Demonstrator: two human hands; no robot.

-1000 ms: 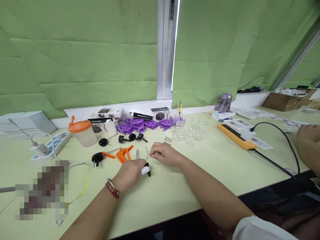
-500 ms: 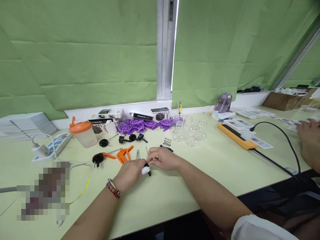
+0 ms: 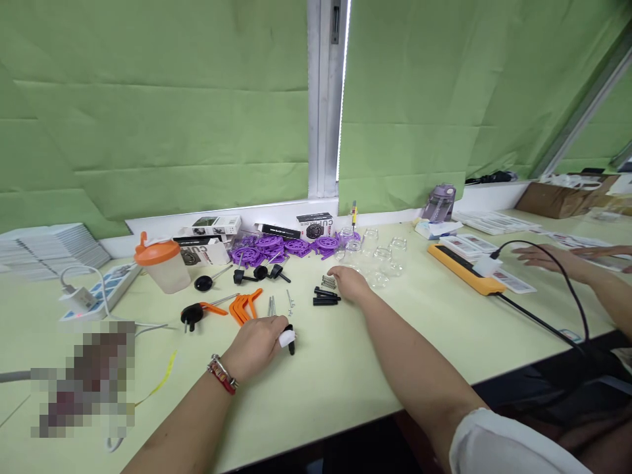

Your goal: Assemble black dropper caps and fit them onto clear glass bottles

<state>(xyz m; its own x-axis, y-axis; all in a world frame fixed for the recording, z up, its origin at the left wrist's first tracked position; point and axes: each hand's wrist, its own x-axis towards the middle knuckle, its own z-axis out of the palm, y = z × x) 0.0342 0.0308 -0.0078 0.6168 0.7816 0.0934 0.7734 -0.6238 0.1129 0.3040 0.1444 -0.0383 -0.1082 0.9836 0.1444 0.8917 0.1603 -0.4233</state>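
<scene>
My left hand (image 3: 259, 339) is closed around a small black plastic part (image 3: 291, 345) with a white piece (image 3: 287, 338) on it, held just over the table. My right hand (image 3: 349, 284) reaches out to several small metal coil springs (image 3: 328, 282), its fingers stretched at their right end; the thumb is hidden. Black plastic tubes (image 3: 326, 301) lie just below the springs. Between the hands are small screws (image 3: 290, 301) and thin metal rods (image 3: 271, 306). Orange bent plastic levers (image 3: 243, 307) rest beyond my left hand.
Purple plastic wheel-like parts (image 3: 269, 247), clear cups (image 3: 378, 263) and boxes (image 3: 316, 225) line the back. Black knobs on rods (image 3: 203, 283), a shaker bottle (image 3: 168, 266) and a power strip (image 3: 106, 289) stand left. At right are an orange power strip (image 3: 464, 270) and another person's hands (image 3: 550, 258).
My right hand has left the part at my left hand and moved right and away to the springs, uncovering the screws and black tubes. My left hand keeps its hold.
</scene>
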